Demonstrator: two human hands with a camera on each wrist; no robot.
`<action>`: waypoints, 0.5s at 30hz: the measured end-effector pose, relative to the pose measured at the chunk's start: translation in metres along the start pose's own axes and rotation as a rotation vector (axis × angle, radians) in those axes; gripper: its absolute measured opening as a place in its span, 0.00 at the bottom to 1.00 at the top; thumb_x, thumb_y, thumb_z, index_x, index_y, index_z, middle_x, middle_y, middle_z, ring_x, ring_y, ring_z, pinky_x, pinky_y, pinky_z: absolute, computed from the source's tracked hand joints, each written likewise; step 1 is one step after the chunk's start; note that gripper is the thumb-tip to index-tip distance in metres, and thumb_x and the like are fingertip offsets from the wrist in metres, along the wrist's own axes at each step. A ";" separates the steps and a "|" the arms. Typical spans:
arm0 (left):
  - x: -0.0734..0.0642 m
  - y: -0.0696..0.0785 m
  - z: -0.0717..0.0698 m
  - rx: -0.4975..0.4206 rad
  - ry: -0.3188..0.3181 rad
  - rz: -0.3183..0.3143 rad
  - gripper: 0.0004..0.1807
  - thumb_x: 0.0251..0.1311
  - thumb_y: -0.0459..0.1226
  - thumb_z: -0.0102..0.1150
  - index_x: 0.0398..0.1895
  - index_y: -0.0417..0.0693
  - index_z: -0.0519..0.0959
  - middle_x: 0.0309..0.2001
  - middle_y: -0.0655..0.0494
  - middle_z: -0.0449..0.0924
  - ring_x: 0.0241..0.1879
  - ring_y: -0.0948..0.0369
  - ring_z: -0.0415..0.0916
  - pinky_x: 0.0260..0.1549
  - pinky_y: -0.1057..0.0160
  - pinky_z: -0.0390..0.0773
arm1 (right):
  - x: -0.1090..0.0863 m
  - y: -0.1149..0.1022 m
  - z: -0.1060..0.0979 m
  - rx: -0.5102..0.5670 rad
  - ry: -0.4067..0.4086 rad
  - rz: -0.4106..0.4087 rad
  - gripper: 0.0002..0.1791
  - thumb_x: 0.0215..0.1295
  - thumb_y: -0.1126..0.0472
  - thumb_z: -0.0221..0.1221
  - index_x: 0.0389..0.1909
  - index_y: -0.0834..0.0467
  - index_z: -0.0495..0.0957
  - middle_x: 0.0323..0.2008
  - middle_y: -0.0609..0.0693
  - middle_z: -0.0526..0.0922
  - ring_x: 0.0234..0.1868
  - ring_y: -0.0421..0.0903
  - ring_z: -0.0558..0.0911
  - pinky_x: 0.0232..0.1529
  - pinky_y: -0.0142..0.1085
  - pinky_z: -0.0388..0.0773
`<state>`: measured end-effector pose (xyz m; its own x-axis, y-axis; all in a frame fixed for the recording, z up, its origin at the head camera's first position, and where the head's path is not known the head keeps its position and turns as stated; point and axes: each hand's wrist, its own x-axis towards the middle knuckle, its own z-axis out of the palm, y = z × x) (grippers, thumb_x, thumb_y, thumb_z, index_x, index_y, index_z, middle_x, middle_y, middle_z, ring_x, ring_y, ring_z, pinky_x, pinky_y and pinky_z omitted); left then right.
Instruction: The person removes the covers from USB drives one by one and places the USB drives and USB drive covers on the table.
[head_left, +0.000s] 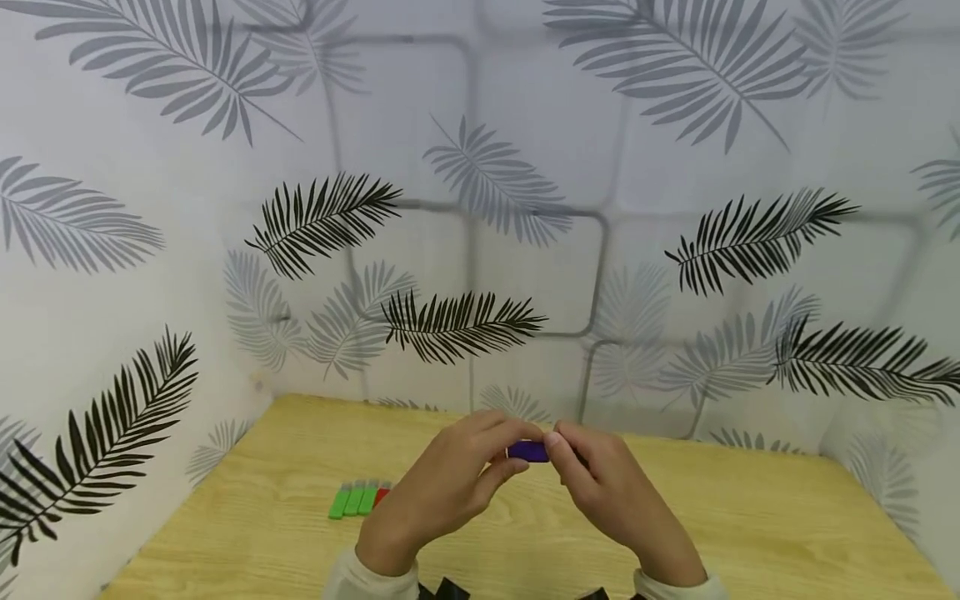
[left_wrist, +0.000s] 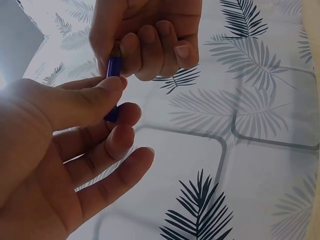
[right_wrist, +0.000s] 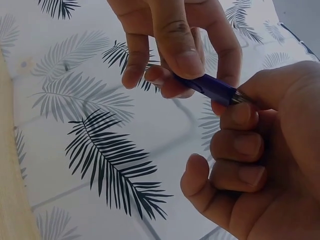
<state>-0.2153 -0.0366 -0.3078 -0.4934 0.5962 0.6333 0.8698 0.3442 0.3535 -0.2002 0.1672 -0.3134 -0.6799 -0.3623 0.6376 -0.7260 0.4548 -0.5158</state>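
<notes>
In front of me, above the table, both hands meet at a small purple USB flash drive [head_left: 528, 452]. My left hand [head_left: 442, 477] pinches its flat body between thumb and fingertips, the other fingers spread loosely in the left wrist view. At the opposite end, my right hand [head_left: 611, 492] has thumb and curled index finger at the metal tip [right_wrist: 241, 98], largely covering it. The drive's purple body [left_wrist: 113, 67] shows edge-on between the hands. To the left, three green flash drives [head_left: 353, 500] lie side by side beside a red one [head_left: 381, 495], partly hidden by my left wrist.
The wooden table [head_left: 750, 517] extends on both sides under my hands. A white cloth or wall covering [head_left: 525, 275] with grey and black leaf prints stands behind it and at its sides.
</notes>
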 end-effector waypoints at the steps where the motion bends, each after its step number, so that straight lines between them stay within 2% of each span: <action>1: 0.001 0.000 -0.001 -0.005 -0.002 -0.007 0.16 0.61 0.33 0.63 0.52 0.52 0.78 0.45 0.63 0.79 0.40 0.68 0.73 0.38 0.70 0.75 | 0.001 0.001 0.000 -0.002 0.001 0.003 0.20 0.74 0.64 0.48 0.19 0.50 0.64 0.15 0.36 0.58 0.14 0.30 0.55 0.14 0.27 0.58; 5: 0.002 0.001 -0.002 -0.028 -0.012 -0.034 0.15 0.63 0.36 0.62 0.53 0.52 0.78 0.46 0.64 0.80 0.38 0.69 0.73 0.38 0.70 0.76 | 0.002 0.001 0.000 0.002 0.020 0.024 0.19 0.75 0.63 0.48 0.19 0.49 0.66 0.15 0.36 0.58 0.14 0.30 0.55 0.14 0.28 0.58; 8: 0.002 0.001 -0.002 -0.004 0.002 -0.019 0.16 0.62 0.35 0.62 0.53 0.52 0.78 0.45 0.63 0.80 0.38 0.68 0.73 0.37 0.71 0.75 | 0.003 0.001 0.001 0.005 0.033 0.014 0.19 0.75 0.64 0.48 0.20 0.49 0.66 0.15 0.36 0.59 0.14 0.30 0.55 0.14 0.28 0.58; 11: 0.002 0.001 -0.003 0.030 0.021 -0.002 0.16 0.60 0.33 0.63 0.52 0.52 0.79 0.44 0.63 0.79 0.39 0.67 0.72 0.36 0.70 0.74 | 0.004 0.002 0.002 0.013 0.025 -0.012 0.19 0.74 0.65 0.48 0.20 0.50 0.65 0.16 0.36 0.60 0.14 0.30 0.56 0.13 0.27 0.59; 15: 0.002 0.002 -0.003 0.023 0.011 -0.025 0.14 0.62 0.33 0.62 0.51 0.52 0.79 0.44 0.63 0.79 0.39 0.67 0.73 0.37 0.69 0.75 | 0.004 0.001 0.003 0.018 0.008 -0.011 0.19 0.75 0.66 0.47 0.20 0.51 0.67 0.16 0.36 0.59 0.13 0.29 0.55 0.12 0.27 0.58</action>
<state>-0.2146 -0.0372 -0.3039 -0.5146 0.5794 0.6320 0.8568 0.3758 0.3531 -0.2040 0.1643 -0.3133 -0.6709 -0.3610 0.6478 -0.7354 0.4362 -0.5185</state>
